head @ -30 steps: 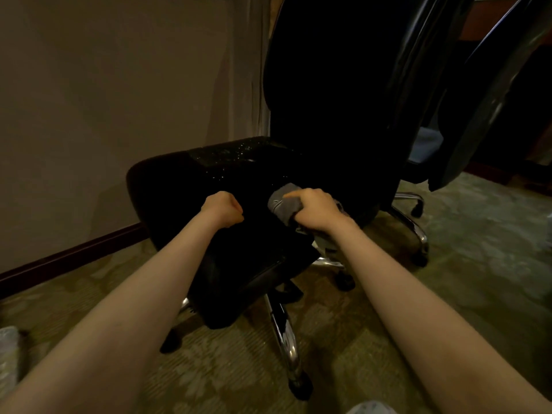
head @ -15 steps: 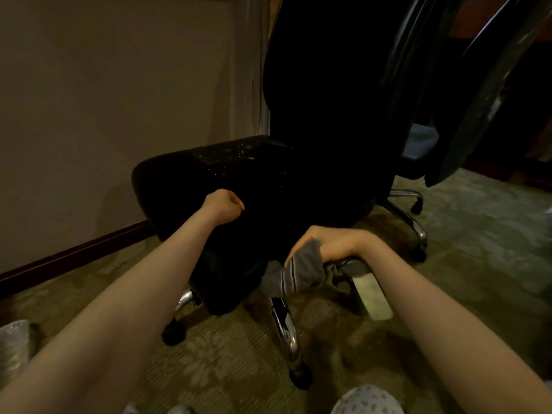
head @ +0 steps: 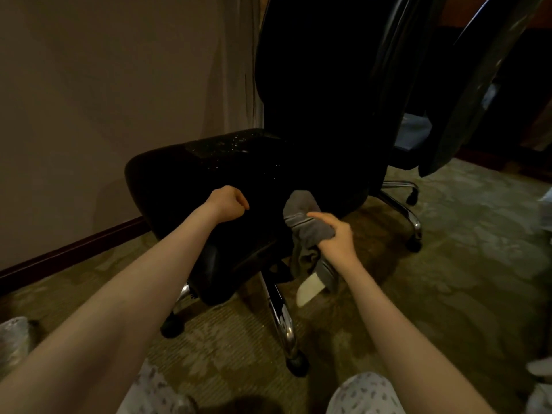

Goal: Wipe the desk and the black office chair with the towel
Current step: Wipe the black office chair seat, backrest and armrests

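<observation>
The person is facing the black office chair [head: 298, 162] with both bare arms reaching out to it. The right hand [head: 337, 240] is holding the towel [head: 304, 225] at the right front corner of the chair's seat [head: 179, 180], its grip clamped around the bunched grey cloth and the thumb lying along the top. The towel's upper end, grey with pale stripes, is lying up against the edge of the seat, while the rest is hanging below the hand, beside the chair's underside. A pale tab [head: 309, 289] is dangling from the towel's lower end, and it is too blurred for any writing to be made out. The left hand [head: 228, 206] is resting on the front of the seat, left of the towel and apart from it, its grip closed into a fist with nothing showing in it. Tiny bright specks are glinting on the far part of the seat, near the backrest [head: 313, 85]. Under the seat a chrome leg [head: 282, 318] is running toward the person and ending in a black caster [head: 297, 366] on the patterned carpet [head: 448, 264]. Left of the chair a plain wall [head: 89, 100] is meeting the carpet at a dark baseboard [head: 68, 253]. Behind the chair to the right a second dark chair [head: 478, 70] is standing. In front of the chair the person's pale patterned trousers [head: 364, 392] are showing at the knees.
</observation>
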A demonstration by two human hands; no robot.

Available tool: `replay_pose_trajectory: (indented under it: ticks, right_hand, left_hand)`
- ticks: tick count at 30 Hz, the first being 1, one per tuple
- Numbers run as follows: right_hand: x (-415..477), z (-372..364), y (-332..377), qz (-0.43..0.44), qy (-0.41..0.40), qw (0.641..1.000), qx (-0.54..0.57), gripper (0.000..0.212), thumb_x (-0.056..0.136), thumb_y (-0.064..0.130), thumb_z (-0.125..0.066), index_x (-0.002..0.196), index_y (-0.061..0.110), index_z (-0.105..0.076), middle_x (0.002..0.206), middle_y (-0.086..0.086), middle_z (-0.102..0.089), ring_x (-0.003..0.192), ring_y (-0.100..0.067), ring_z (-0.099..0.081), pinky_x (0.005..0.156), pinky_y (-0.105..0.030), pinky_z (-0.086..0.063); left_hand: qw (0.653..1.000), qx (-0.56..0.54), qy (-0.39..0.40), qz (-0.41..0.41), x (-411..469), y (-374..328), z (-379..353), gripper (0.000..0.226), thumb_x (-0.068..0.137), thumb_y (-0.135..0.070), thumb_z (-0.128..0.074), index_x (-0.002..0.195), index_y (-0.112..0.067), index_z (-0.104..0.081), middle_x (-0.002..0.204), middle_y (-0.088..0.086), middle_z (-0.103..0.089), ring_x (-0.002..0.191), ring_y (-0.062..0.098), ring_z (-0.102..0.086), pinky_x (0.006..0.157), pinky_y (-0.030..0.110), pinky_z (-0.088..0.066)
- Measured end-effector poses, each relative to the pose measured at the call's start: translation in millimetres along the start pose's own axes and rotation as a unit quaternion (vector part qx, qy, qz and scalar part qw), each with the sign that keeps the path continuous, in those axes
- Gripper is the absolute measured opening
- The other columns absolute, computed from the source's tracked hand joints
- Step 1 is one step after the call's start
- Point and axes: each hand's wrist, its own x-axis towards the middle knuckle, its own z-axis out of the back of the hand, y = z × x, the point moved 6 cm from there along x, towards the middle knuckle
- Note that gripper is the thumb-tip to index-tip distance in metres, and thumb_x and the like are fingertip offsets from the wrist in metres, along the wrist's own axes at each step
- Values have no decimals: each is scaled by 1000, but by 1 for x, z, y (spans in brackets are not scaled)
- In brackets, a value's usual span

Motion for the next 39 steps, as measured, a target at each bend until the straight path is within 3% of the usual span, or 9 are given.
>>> replay_pose_trajectory:
  ticks: [3, 7, 10, 13, 17, 23, 28, 35, 39]
  right_hand:
    - [-24, -14, -12, -16, 90, 995, 36, 32, 87, -14, -51, 120, -10, -53, 112, -15, -58, 96, -9, -59, 84, -7, -44]
    - [-62, -36, -34, -34, 255, 960, -108, 25, 82, 3, -65, 105, 10, -71, 102, -2, -70, 96, -2, -64, 88, -23, -52]
    - [-47, -13, -14, -14, 178, 983, -32, 25, 81, -1, -67, 102, 10, -69, 94, 3, -70, 85, 8, -64, 80, -13, -50]
    - [-21, 18, 29, 32, 51, 994, 89, 5, 82, 26, -68, 83, 22, -71, 75, 12, -70, 68, 6, -64, 66, -13, -51]
    - [3, 41, 56, -59, -141, 987, 39, 30, 91, -1, -52, 114, 13, -64, 102, -1, -63, 96, -8, -58, 85, -20, -44]
    - [15, -28, 64, -85, 16, 975, -207, 36, 91, 12, -56, 127, 13, -58, 122, -15, -59, 114, -35, -53, 93, -41, -46]
    - [69, -4, 63, -112, -55, 970, -207, 34, 93, 14, -55, 127, 13, -56, 116, -15, -61, 109, -34, -56, 87, -42, -47]
    - [134, -33, 43, -184, -46, 924, -331, 30, 92, 18, -58, 117, 1, -59, 115, -20, -59, 111, -38, -53, 85, -42, -46]
    - [162, -65, 42, -215, -74, 904, -362, 29, 92, 19, -59, 116, 5, -61, 118, -17, -59, 112, -35, -54, 84, -39, -47]
  left_hand:
    - [1000, 15, -8, 5, -2, -6, -1, 29, 90, 3, -45, 107, -7, -65, 119, 10, -56, 111, 23, -53, 87, 24, -42]
    - [1000, 24, -8, 8, -6, -11, -1, 32, 91, 4, -43, 114, -6, -64, 128, 12, -54, 118, 26, -51, 92, 26, -42]
    - [1000, 4, -17, 15, -9, -9, 0, 33, 91, 5, -42, 112, -7, -65, 128, 11, -53, 117, 26, -51, 93, 27, -42]
    - [999, -20, -23, 22, -12, -4, 0, 32, 92, 3, -41, 109, -10, -65, 124, 10, -55, 116, 27, -53, 87, 26, -44]
    - [999, -32, -14, 4, -12, 0, 1, 30, 94, 2, -41, 109, -9, -64, 123, 11, -55, 104, 25, -55, 85, 25, -43]
    - [999, -45, 13, -3, 0, 9, 2, 29, 91, 2, -45, 97, -17, -66, 103, -2, -52, 85, 8, -51, 69, 17, -43]
    - [998, -47, 37, -20, 18, 20, 30, 21, 90, -2, -52, 90, -19, -64, 89, -6, -53, 79, 5, -51, 63, 14, -43]
    - [995, 73, -64, 24, 66, 68, 89, 11, 88, -11, -62, 98, -12, -62, 113, 8, -59, 105, 25, -56, 88, 32, -45]
    - [995, 92, -25, 39, 87, 98, 100, 16, 83, -16, -68, 96, -12, -59, 111, 9, -58, 106, 26, -55, 93, 36, -46]
